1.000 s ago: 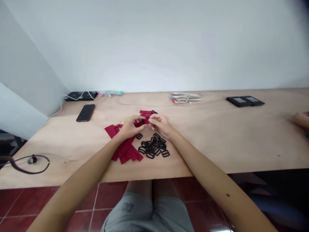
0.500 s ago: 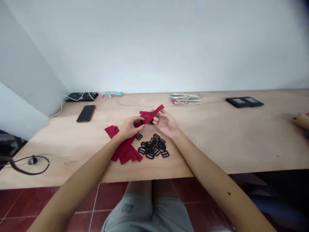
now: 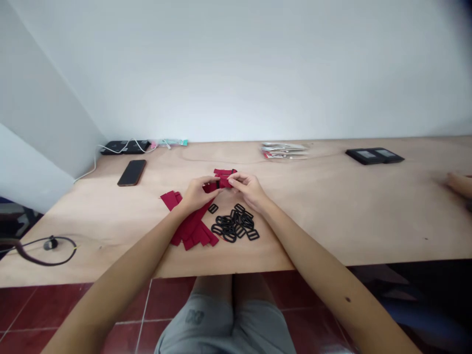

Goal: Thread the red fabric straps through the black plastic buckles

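Note:
My left hand (image 3: 200, 193) pinches a red webbing strap (image 3: 224, 183) beside a black slider buckle (image 3: 218, 184) that is threaded on it. Thumb and fingers of my right hand (image 3: 248, 188) are closed on the strap's other end, just right of the buckle. Behind my hands lie more red strap pieces (image 3: 221, 172) with black fittings, partly hidden. Under my left forearm spreads a pile of cut red straps (image 3: 191, 228). Nearer my body is a heap of black buckles and rings (image 3: 234, 223), with a single slider buckle (image 3: 213, 209) apart from it.
A phone (image 3: 132, 173) and black boxes with a white cable (image 3: 123, 147) are at the back left. Flat packets (image 3: 283, 150) and two black devices (image 3: 374, 156) lie along the wall. A looped black cable (image 3: 55, 250) rests front left. Another person's hand (image 3: 459, 184) shows at the right edge.
The strap's long free end, which pointed up to the right, is now folded down by the buckle. My right hand has turned from open palm to a pinch on it.

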`<state>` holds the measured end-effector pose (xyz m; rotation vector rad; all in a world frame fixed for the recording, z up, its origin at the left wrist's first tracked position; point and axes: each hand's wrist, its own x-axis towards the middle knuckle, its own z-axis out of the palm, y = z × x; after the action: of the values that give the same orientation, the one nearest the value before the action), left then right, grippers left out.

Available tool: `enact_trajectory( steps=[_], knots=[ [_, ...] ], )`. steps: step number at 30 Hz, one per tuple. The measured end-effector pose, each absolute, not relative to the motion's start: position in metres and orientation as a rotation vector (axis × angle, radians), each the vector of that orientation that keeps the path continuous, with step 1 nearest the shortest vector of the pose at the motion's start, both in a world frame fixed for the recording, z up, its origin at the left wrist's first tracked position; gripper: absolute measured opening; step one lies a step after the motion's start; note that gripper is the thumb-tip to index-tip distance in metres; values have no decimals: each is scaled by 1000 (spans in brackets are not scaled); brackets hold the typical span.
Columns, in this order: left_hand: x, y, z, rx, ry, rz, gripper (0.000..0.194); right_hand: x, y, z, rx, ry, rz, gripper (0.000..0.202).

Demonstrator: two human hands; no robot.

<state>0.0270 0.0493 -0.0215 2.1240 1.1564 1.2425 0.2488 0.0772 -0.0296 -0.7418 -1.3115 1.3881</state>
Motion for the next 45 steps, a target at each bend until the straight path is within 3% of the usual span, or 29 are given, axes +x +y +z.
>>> enact_trajectory(
  steps=[20, 29, 36, 45],
  knots=[
    [27, 49, -22, 2396, 1027, 1350, 31, 252, 85, -43, -819, -1580, 1086, 34],
    [26, 50, -23, 2474, 1053, 1262, 27, 249, 80, -39, -700, -1648, 1180, 30],
    [27, 48, -22, 2471, 1039, 1307, 35, 251, 76, -30, -700, -1672, 1130, 25],
    [27, 47, -22, 2429, 1037, 1367, 47, 249, 75, -30, -674, -1382, 1377, 36]
  ],
)
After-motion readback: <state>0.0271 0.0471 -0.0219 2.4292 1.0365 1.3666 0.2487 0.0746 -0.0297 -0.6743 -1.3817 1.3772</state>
